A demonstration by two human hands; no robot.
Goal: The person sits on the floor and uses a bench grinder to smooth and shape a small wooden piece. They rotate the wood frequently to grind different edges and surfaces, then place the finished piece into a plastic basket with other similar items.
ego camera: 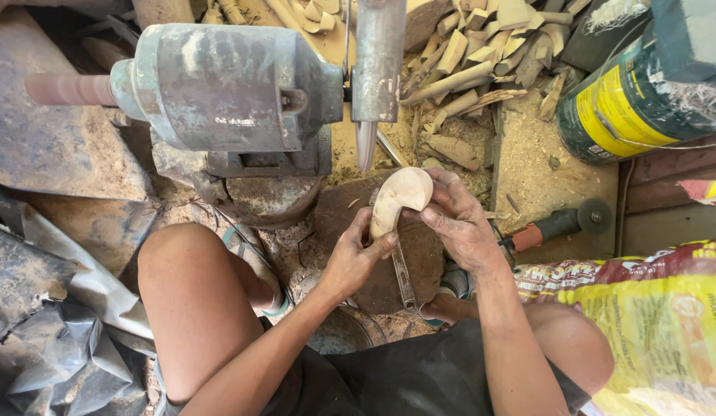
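1. Head view, far left at nine o'clock: crumpled grey sheeting point(42, 323) lies on the dusty ground, with a rusty metal plate point(58, 139) above it.
2. At eleven o'clock sits a bench grinder point(219, 85), with a reddish sanding drum point(69, 89) jutting left and a spinning wheel point(377, 69) on its right end.
3. Bare knee point(192, 293) rises at seven o'clock.
4. Left hand point(352, 258), just below centre, has its fingers curled and the thumb pressed on the lower end of the wooden spoon blank point(396, 199).
5. That pale carved piece sits at centre, just under the wheel, over a round wooden block point(373, 231).
6. Right hand point(458, 223) pinches the blank's rounded upper end between thumb and bent fingers.
7. At one o'clock lie wood offcuts point(481, 54); an angle grinder point(562, 223) at three; a printed sack point(650, 323) at four.
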